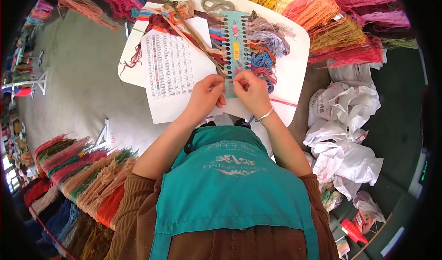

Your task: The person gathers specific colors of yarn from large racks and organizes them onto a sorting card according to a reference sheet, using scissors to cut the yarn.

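Observation:
A teal floss organizer card (235, 23) with holes down both edges lies on the white table. Skeins of embroidery thread (264, 41) are looped through its holes, with reds, blues and browns on the left and blues, purples and beiges on the right. My left hand (208, 93) is closed in a pinch at the card's lower left edge, where olive thread (198, 38) runs down. What it pinches is too small to make out. Over the card's lower right part, my right hand (253, 89) is pinched with a bit of red thread showing at its fingers.
A printed chart (170, 66) lies under loose threads at the left of the white table (294, 62). Racks of coloured thread (294, 4) stand beyond it, more thread hanks (92, 172) at lower left. White plastic bags (345, 117) are piled on the right.

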Tool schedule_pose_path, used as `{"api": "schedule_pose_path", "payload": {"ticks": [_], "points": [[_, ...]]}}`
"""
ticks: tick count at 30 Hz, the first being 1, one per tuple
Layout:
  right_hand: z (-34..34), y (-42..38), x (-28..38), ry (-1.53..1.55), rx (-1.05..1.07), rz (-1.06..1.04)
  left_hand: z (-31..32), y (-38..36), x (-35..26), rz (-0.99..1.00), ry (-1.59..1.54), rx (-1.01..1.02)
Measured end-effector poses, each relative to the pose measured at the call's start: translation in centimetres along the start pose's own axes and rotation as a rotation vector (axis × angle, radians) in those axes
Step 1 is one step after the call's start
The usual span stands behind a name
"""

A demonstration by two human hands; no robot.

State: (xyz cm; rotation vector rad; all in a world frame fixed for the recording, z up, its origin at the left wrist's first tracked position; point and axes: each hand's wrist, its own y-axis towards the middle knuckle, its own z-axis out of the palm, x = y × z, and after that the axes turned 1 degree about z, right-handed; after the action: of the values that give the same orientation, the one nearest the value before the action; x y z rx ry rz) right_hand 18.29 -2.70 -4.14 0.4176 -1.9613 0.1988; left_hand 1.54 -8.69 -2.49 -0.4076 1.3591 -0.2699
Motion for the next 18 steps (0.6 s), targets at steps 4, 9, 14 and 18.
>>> {"api": "schedule_pose_path", "payload": {"ticks": [4, 9, 14, 18], "points": [[-0.2, 0.0, 0.1, 0.063, 0.024, 0.062, 0.2, 0.4, 0.0, 0.015, -0.039, 0.024], [0.0, -0.1, 0.1, 0.158, 0.034, 0.104, 0.2, 0.7, -1.0, -0.055, -0.033, 0.058], [0.0, 0.2, -0.5, 0.225, 0.093, 0.175, -0.6, 0.9, -1.0, -0.02, 0.146, 0.034], [-0.3, 0.7, 0.2, -0.01, 0.159, 0.204, -2.6, 0.5, -1.1, 0.017, 0.223, -0.031]]}}
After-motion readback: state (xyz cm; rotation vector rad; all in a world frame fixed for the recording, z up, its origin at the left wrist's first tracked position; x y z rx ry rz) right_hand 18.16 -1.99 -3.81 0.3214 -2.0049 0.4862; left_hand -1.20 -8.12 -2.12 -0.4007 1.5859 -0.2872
